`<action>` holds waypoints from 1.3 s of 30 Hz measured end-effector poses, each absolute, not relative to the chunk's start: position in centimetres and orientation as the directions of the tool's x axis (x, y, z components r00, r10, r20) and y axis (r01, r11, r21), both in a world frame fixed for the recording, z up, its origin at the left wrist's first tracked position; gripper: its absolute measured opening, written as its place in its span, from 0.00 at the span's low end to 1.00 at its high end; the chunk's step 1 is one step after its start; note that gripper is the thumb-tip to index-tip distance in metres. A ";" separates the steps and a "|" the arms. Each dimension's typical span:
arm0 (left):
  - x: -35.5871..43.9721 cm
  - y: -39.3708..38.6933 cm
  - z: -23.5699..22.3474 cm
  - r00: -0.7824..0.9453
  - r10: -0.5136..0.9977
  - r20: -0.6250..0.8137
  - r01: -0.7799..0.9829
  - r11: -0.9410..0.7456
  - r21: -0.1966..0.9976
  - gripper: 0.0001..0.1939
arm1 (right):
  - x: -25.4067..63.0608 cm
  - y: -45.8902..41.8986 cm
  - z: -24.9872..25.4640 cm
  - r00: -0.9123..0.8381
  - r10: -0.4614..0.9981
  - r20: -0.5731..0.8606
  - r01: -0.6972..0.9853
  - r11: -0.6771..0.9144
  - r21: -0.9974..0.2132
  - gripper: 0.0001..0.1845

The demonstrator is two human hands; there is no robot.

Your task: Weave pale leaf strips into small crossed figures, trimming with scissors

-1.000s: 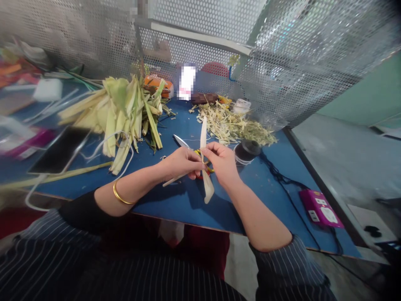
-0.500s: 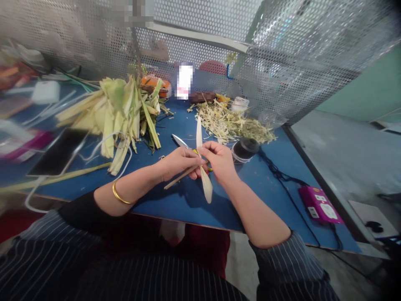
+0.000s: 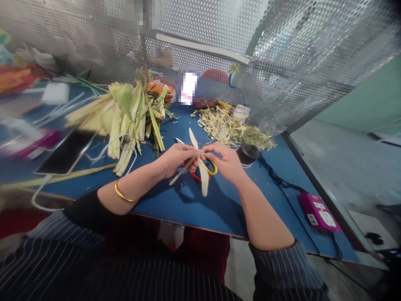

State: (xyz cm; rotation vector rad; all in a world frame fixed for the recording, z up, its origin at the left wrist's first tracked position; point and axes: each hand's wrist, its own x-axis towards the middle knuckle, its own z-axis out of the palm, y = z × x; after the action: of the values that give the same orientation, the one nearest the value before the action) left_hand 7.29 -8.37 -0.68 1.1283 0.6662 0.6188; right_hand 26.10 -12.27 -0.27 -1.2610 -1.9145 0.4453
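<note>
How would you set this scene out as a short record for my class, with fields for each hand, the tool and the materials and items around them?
Left hand: pinching a pale husk strip and a thin stalk, which cross
Right hand: fingertips close together by the crossing; what they grip is unclear
Tool: scissors with red and yellow handles, beneath the hands
Left pile: corn husks
Pile beyond right hand: plant scraps
Beside right hand: black spool
Far right: magenta power socket block
Surface: blue table
</note>
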 end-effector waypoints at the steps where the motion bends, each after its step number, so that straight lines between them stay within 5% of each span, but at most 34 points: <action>1: 7.3 -8.4 -0.7 0.654 0.737 -0.174 -0.095 0.308 0.947 0.11 | 26.0 -12.2 -0.4 -0.211 0.875 0.435 0.632 0.462 -0.622 0.07; 10: 7.3 -8.3 -0.9 0.634 0.754 -0.169 -0.054 0.262 0.964 0.10 | 25.3 -12.9 -0.6 -0.152 0.775 0.613 0.826 0.440 -0.353 0.09; 14: 7.3 -7.9 -0.6 0.550 0.826 -0.124 -0.159 0.250 0.955 0.14 | 25.6 -13.3 0.3 0.031 0.759 0.651 0.761 0.404 -0.507 0.11; 19: 7.2 -7.7 -0.3 0.486 0.869 -0.088 -0.225 0.222 0.949 0.14 | 24.9 -13.4 0.1 -0.002 0.940 0.341 0.600 0.274 -0.752 0.13; 22: 7.4 -7.9 -0.4 0.440 0.897 -0.037 -0.250 0.162 0.955 0.10 | 24.0 -13.5 -0.8 -0.078 0.969 0.236 0.618 0.233 -0.751 0.14; 28: 7.7 -7.9 -0.6 0.367 0.928 -0.066 -0.288 0.181 0.940 0.10 | 24.0 -13.6 -0.8 -0.087 0.957 0.275 0.690 0.257 -0.677 0.15; 39: 7.1 -6.8 -0.9 0.295 0.950 -0.101 -0.368 0.211 0.906 0.10 | 25.8 -12.6 -1.2 0.193 0.906 0.377 0.695 0.145 -0.704 0.13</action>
State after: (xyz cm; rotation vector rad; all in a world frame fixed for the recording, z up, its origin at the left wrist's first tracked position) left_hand 7.13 -6.76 -0.88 0.9160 0.7935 1.0634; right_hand 25.77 -12.57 -1.22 -1.6026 -1.5554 0.3063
